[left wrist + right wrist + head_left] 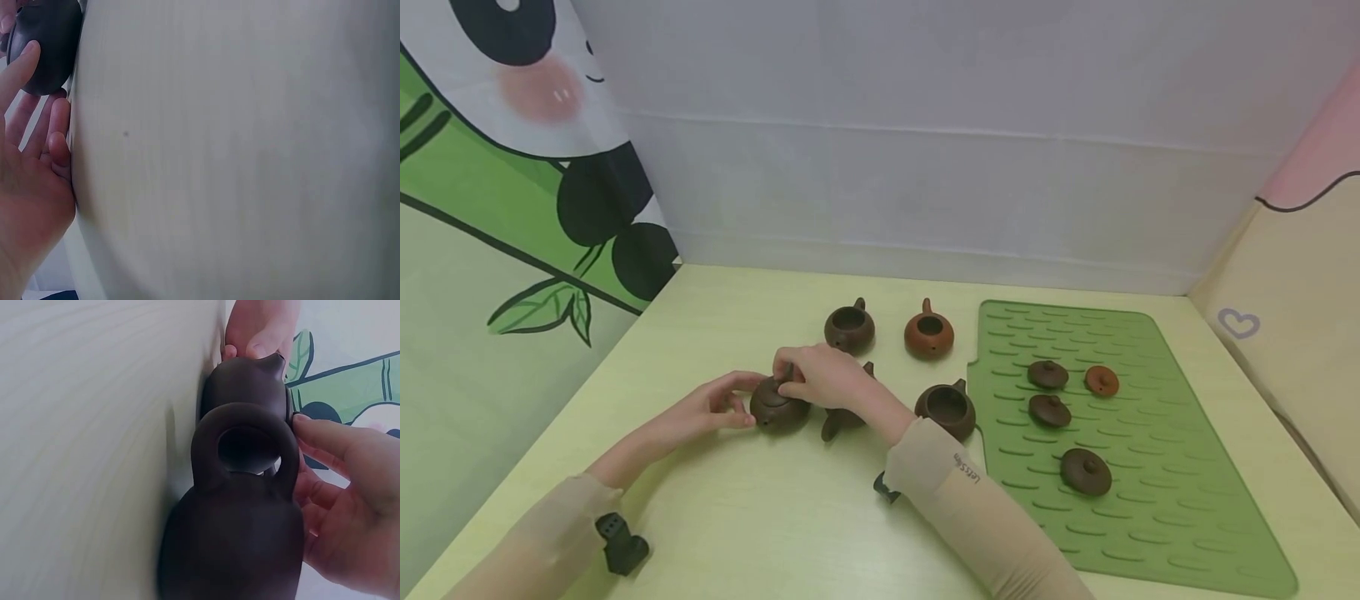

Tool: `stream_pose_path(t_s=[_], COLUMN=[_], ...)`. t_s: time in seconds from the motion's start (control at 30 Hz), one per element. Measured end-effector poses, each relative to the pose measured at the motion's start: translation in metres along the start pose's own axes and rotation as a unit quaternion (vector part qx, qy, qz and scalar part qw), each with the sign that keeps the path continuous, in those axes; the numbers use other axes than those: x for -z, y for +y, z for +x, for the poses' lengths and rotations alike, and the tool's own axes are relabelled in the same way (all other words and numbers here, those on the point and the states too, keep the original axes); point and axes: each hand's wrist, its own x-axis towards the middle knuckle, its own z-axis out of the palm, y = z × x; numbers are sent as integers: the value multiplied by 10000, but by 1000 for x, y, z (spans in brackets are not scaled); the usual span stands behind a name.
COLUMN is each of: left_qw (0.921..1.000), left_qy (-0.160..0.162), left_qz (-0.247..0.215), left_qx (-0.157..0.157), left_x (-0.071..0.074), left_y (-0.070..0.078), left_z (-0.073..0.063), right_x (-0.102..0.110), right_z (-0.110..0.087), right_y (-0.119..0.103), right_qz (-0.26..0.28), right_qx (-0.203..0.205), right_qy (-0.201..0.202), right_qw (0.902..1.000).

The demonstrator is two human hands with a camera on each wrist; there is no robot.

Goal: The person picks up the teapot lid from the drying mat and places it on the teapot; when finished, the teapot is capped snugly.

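Right fingers (792, 389) pinch the lid (771, 394) from above; dark clay teapot (781, 418) sits directly beneath them, spout (277, 364) toward left hand (703, 410), which grips its side. Both hands equally near; handle hidden, long axis unclear.

In front of the lidded teapot (778, 414), we have bare table (752, 508); to its right, another dark teapot (847, 419) blocks us.

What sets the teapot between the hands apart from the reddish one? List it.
The handled teapot is dark brown; the reddish teapot is orange-brown. The handled teapot has its lid on; the reddish teapot is open-topped. The left hand and right hand are at the handled teapot; neither touches the reddish teapot. Both are round-bodied.
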Motion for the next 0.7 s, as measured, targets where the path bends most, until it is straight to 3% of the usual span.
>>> stream_pose_path(t_s=[0.33, 0.7], left_qw=[10000, 9994], left_qy=[-1, 8], left_qz=[-86, -247], left_qx=[-20, -246], left_x=[-1, -1], left_y=[-2, -5], left_z=[1, 1], right_x=[8, 34], right_z=[-8, -37], right_y=[-2, 1], right_qz=[-48, -18], right_qx=[-39, -5], right_qy=[-119, 105], right_qw=[9999, 9999])
